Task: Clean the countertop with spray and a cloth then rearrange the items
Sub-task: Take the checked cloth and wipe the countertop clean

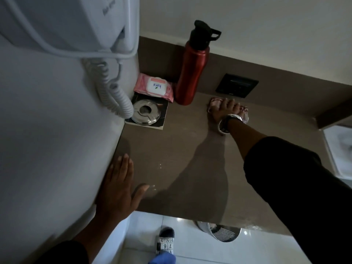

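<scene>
My right hand presses a pink-and-white cloth flat on the brown countertop, near the back wall and just right of a tall red bottle with a black cap. My left hand lies flat with fingers spread at the counter's front left corner, holding nothing. A few wet drops glisten on the counter between my hands. No spray bottle shows.
A pink wipes pack and a round steel lid on a dark square sit at the back left. A wall hairdryer with coiled cord hangs left. A black wall panel, sink edge and floor bin are nearby.
</scene>
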`<action>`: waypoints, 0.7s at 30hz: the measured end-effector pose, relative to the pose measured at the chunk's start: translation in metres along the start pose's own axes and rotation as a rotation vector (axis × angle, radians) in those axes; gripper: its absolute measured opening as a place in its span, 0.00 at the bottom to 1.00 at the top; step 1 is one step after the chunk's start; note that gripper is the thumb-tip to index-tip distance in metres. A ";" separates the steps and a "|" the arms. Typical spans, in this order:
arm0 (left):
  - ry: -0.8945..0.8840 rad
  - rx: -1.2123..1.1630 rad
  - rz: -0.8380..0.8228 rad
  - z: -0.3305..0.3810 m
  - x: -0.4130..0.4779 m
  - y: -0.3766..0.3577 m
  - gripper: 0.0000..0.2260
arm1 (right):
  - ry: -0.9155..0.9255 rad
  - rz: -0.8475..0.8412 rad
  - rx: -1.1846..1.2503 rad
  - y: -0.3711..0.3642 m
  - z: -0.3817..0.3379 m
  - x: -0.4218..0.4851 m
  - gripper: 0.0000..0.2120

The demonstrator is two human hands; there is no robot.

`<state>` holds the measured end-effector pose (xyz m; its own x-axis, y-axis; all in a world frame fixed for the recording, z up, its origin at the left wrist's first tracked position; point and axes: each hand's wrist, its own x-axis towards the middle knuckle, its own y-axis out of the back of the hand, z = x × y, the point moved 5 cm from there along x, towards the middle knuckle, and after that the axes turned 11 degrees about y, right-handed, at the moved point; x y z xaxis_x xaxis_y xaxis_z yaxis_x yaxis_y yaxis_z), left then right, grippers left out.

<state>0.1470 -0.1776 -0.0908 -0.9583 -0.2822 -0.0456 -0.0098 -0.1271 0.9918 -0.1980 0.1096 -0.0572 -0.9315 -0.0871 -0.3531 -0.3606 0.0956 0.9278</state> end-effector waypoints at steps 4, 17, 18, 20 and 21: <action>-0.011 -0.028 0.009 -0.001 -0.002 0.002 0.39 | 0.095 -0.014 -0.075 -0.007 -0.024 -0.011 0.37; -0.008 -0.077 -0.112 0.003 -0.006 0.018 0.34 | 0.912 -0.003 -0.261 -0.130 -0.107 -0.283 0.35; -0.010 -0.092 -0.121 0.003 -0.005 0.020 0.35 | 0.948 -0.009 -0.281 -0.135 -0.091 -0.300 0.34; -0.007 -0.105 -0.145 0.003 -0.004 0.020 0.37 | 0.951 -0.022 -0.273 -0.138 -0.053 -0.317 0.33; 0.000 -0.100 -0.158 0.002 -0.004 0.019 0.37 | 0.915 -0.022 -0.260 -0.135 -0.038 -0.316 0.33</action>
<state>0.1502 -0.1767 -0.0719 -0.9472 -0.2512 -0.1994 -0.1313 -0.2634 0.9557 0.1466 0.0869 -0.0660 -0.4865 -0.8395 -0.2420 -0.2531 -0.1297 0.9587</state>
